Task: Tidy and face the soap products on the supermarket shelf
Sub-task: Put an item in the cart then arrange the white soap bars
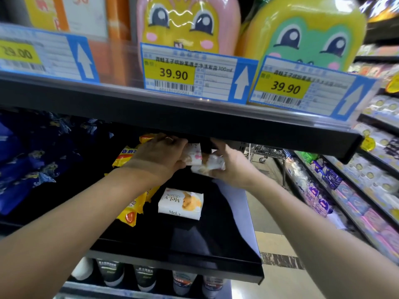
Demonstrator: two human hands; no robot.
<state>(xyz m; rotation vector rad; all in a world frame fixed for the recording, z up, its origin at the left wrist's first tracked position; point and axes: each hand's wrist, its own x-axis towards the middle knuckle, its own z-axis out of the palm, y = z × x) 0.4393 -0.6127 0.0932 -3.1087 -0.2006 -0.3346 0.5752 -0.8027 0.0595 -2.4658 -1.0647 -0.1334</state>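
Both my hands reach deep under the upper shelf onto the black shelf board (194, 240). My left hand (160, 155) grips a white soap bar with a pink print (194, 156). Right beside it, my right hand (232, 167) holds another white wrapped soap bar (210, 166), tilted; the two bars touch. A third white bar marked "Mely" with an orange picture (181, 203) lies flat and alone nearer the front. Yellow-orange soap packs (129, 203) lie to the left, partly under my left forearm.
The upper shelf edge (172, 117) hangs low over my hands, with price tags and two cartoon bottles (187, 24) above. Dark blue packs (32, 160) fill the left. Tubes (146, 279) stand on the shelf below. An aisle with a trolley (265, 153) and stocked shelves (356, 190) runs on the right.
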